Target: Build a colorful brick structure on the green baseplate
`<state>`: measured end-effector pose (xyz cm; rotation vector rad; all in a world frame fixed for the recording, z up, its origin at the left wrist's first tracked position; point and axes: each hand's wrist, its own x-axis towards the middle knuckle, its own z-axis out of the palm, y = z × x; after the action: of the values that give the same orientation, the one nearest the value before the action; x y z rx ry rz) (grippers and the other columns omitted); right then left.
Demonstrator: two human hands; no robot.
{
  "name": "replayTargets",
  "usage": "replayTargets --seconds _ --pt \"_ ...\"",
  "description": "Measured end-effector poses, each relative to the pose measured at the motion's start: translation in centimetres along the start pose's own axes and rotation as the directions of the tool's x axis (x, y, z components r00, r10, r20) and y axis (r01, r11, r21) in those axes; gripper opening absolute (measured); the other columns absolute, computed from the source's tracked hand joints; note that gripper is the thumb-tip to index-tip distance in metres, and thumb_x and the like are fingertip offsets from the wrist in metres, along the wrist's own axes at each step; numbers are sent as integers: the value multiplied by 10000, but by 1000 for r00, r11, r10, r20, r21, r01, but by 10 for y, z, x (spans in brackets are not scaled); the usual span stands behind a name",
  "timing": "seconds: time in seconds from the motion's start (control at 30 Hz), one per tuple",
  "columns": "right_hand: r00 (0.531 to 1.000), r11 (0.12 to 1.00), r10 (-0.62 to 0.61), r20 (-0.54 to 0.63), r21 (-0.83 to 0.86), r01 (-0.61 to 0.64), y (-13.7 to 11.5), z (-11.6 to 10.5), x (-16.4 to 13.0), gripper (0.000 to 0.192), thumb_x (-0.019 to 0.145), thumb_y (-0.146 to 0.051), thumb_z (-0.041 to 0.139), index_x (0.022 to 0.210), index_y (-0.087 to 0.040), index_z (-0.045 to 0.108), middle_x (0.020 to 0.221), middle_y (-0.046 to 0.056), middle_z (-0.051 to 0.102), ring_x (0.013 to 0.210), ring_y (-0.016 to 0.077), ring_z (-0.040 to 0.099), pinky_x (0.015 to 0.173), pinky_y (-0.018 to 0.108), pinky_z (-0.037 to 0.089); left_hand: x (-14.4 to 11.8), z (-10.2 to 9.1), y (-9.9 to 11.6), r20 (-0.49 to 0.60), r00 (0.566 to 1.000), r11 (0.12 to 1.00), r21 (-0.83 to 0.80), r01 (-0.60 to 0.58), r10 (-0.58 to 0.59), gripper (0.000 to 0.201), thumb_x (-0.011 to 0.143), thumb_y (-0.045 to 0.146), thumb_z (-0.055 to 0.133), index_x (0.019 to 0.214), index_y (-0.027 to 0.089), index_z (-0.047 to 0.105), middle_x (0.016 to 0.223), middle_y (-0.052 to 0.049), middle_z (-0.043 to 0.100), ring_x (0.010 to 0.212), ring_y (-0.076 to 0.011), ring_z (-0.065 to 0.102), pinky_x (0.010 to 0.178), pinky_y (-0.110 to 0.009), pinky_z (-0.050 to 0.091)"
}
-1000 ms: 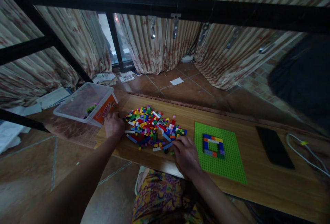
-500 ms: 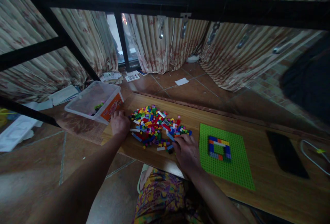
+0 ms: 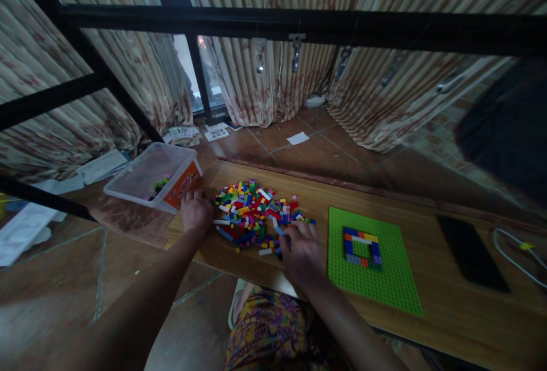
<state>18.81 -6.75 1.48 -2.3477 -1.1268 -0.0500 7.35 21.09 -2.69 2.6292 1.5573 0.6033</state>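
While the right hand (image 3: 301, 251) digs at the near edge of the heap of small multicoloured plastic building bricks (image 3: 256, 217), its fingers are curled down and look to be nipping a pale blue brick (image 3: 278, 228), though the knuckles hide the grip, so I cannot say for certain it has closed on it. Over on the far side, the left hand (image 3: 196, 211) lies loosely curled on the wooden surface (image 3: 448, 308), touching the heap's left edge and holding nothing that I can see.

Just beside that left hand sits a clear plastic tub with an orange label (image 3: 156, 177), tilted, a few bricks inside. Right of the heap lies the flat green studded baseplate (image 3: 371, 271), carrying a small open rectangle of blue, orange, yellow and white bricks (image 3: 361, 244). Further right, a dark phone (image 3: 472, 252) and a white cable (image 3: 517, 254).

Now the risks, as I judge them: the heap runs close to the near edge of the surface, and a sweeping wrist could push loose bricks off onto the tiled floor (image 3: 64, 280). A tiny brick gripped that shallowly could pop free. And the light is dim, so colours could be misread.
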Motion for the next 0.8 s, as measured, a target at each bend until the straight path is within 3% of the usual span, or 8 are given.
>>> replayTargets --seconds 0.07,0.2,0.33,0.63,0.8 --pt "1000 995 11 2 104 -11 -1 -4 -5 114 887 -233 532 849 -193 632 929 66 630 912 217 544 820 327 403 0 0 0 -2 1000 1000 4 -2 2 387 821 179 416 1129 103 636 1117 -182 611 1069 -339 533 937 -448 424" --pt "986 935 120 119 321 -153 0 -19 -19 78 870 -236 557 822 -216 615 813 0 640 779 162 587 724 270 416 2 1 -1 2 1000 1000 17 -5 4 394 818 189 420 1135 92 634 1121 -193 604 1083 -349 526 945 -461 421" --pt "972 874 189 136 428 -230 16 -36 -36 88 858 -255 566 807 -223 631 791 -14 651 714 140 593 662 243 425 2 -1 -1 -1 1000 1000 11 -15 15 404 819 197 413 1147 98 627 1129 -190 598 1085 -352 525 941 -475 428" --pt "919 885 392 -32 285 -368 106 -68 -74 312 861 -488 547 965 -226 679 978 55 717 861 225 674 766 336 504 3 -2 -1 2 998 998 22 -58 58 408 813 181 405 1136 62 623 1111 -218 604 1073 -359 534 928 -489 431" --pt "948 916 317 15 252 -311 100 -59 -83 330 885 -491 511 1020 -241 679 1033 55 717 912 230 678 802 343 511 0 -4 1 14 999 999 32 -40 40 388 821 180 404 1121 87 633 1094 -202 611 1059 -347 537 920 -465 436"
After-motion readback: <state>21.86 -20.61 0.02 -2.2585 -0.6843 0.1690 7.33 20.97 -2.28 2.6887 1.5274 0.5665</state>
